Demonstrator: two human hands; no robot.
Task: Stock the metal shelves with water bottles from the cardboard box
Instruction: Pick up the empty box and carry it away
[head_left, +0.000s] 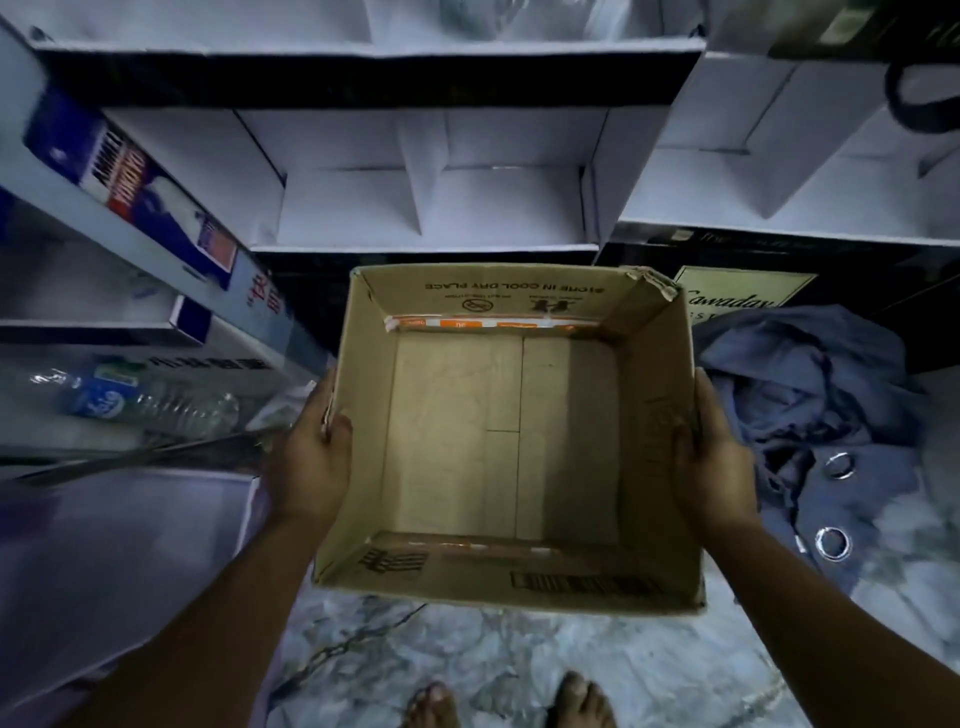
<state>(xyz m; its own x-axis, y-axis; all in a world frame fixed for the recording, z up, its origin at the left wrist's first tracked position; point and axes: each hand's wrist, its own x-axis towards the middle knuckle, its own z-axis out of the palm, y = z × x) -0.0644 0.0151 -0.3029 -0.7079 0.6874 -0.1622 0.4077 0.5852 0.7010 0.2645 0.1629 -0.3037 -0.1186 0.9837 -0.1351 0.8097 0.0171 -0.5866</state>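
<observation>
White cardboard cartons (431, 171) fill the far side of the view, stacked in rows with their top flaps standing open, and black cartons sit under them; one at the right carries a pale label (737, 293) in script lettering. At the left, blue-and-white boxes (130, 192) with red and white print lie tilted, and below them a clear water bottle (140, 402) with a blue label lies on its side on a shelf level (blurred, so its cap end is hard to make out). The floor (519, 665) is mottled grey marble, and two bare feet show at the bottom edge.

A heap of blue-grey cloth (810, 395) with two metal eyelet rings lies on the floor at the right, just beside the cardboard box (509, 441). That box is held up above the floor in the middle of the view, open top toward the camera, its inside bare down to the base; the far wall reads "STORE IN COOL DRY PLACE" upside down.

The left hand (306, 457) grips the left wall, thumb hooked over the rim to the inside, the other fingers hidden behind the wall. The right hand (711, 457) clasps the right wall the same way, thumb inside, fingers out of sight
</observation>
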